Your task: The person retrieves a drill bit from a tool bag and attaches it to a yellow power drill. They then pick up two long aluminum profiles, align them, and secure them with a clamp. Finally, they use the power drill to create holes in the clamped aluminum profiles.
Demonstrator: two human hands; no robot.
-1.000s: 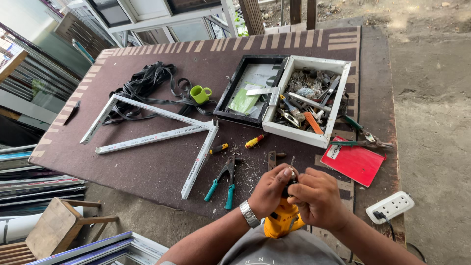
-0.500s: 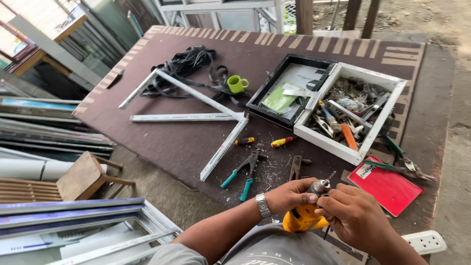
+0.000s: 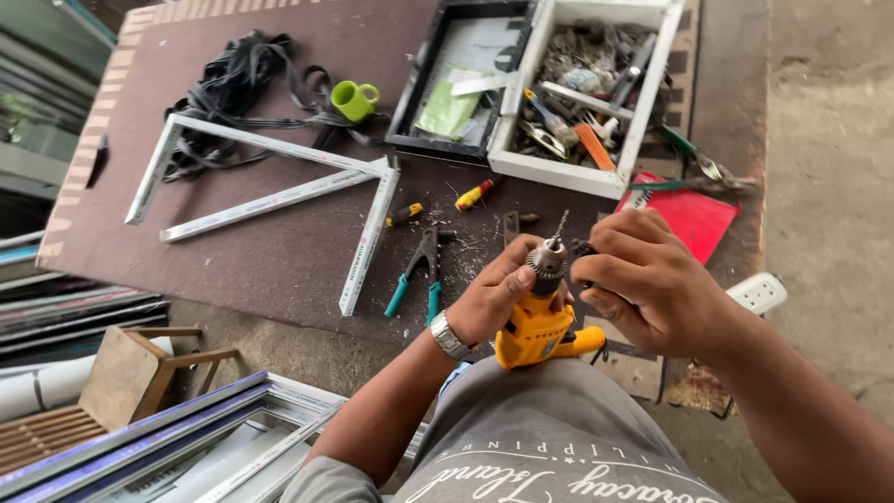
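Just above the person's lap, at the workbench's near edge, the left hand (image 3: 494, 298) is gripping the yellow electric drill (image 3: 540, 326) while the right hand (image 3: 643, 279) is closing on its chuck (image 3: 547, 260), the drill bit (image 3: 560, 224) already seated, tightening seemingly unfinished.

Over the worktop (image 3: 279, 251), the left hand (image 3: 494, 298) gripped a yellow drill (image 3: 540, 326) while the right hand (image 3: 643, 279) pinched its chuck (image 3: 548, 261)

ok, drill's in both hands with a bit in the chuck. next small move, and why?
Probably finish tightening the chuck. The left hand grips the yellow drill, the right hand holds a small dark part against the chuck, and the bit sits slightly off the drill's axis.
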